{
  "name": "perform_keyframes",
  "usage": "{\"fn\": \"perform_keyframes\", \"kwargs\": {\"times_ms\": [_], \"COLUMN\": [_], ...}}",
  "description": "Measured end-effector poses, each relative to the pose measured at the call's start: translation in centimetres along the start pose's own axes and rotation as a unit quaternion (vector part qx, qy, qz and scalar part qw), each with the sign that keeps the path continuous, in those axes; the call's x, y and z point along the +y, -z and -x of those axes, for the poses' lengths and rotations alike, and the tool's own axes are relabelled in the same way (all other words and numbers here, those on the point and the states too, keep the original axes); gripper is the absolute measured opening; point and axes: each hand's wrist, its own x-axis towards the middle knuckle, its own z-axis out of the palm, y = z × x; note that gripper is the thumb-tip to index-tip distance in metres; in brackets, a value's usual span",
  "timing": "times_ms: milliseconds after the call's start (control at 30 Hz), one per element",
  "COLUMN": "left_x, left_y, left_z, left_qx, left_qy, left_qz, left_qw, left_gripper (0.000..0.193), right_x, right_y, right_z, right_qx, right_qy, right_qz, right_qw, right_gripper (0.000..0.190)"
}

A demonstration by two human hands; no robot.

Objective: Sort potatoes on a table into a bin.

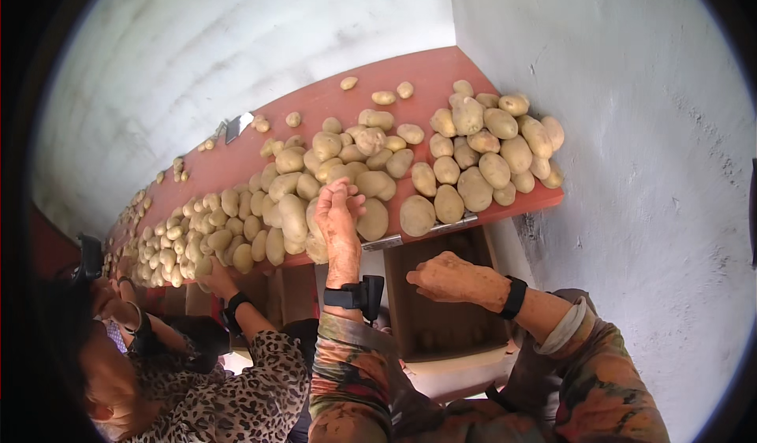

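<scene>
Many potatoes lie heaped along a red table. My left hand is raised over the front edge of the large middle heap, palm partly turned up, fingers bent and a little apart; no potato shows in it. Close to its fingers are large potatoes, one of them a round potato at the table's edge. My right hand hangs in front of the table over an open cardboard box, its fingers curled; whether they hold anything is hidden. Beyond it, a separate heap of potatoes rests at the right end.
The red table meets walls behind and at the right. Metal hinges sit on its front edge. A dark flat object lies near the back wall. At my left, a co-worker's hand touches potatoes; more boxes stand below.
</scene>
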Motion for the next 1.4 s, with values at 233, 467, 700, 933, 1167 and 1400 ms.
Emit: {"fn": "perform_keyframes", "kwargs": {"times_ms": [233, 467, 700, 933, 1167, 1400], "left_x": [-3.0, -4.4, -4.3, -1.7, -3.8, -3.4], "left_y": [-3.1, -3.3, -1.9, -3.8, -3.1, -2.6], "left_z": [0.6, 1.1, -0.1, -1.7, -4.2, -5.3], "left_qx": [-0.070, -0.080, -0.023, -0.090, -0.154, -0.208], "left_qy": [-0.019, -0.040, -0.209, -0.345, -0.303, -0.401], "left_qz": [-0.094, -0.162, -0.318, -0.666, -0.822, -0.791], "left_qw": [0.993, 0.983, 0.925, 0.656, 0.457, 0.412], "left_gripper": [0.019, 0.017, 0.021, 0.039, 0.047, 0.024], "right_x": [1.1, -0.4, -0.6, 0.3, -0.9, -1.7], "right_y": [-1.0, -0.6, -0.9, -1.5, -1.2, -2.1], "right_z": [1.9, 2.6, 3.0, 3.0, 2.7, 1.9], "right_qx": [-0.049, -0.039, -0.037, -0.012, -0.050, -0.039], "right_qy": [-0.038, -0.044, -0.060, -0.059, -0.069, -0.065], "right_qz": [0.037, 0.038, 0.029, 0.074, 0.053, 0.092], "right_qw": [0.997, 0.998, 0.997, 0.995, 0.995, 0.993], "right_gripper": [0.013, 0.012, 0.011, 0.012, 0.011, 0.018]}}
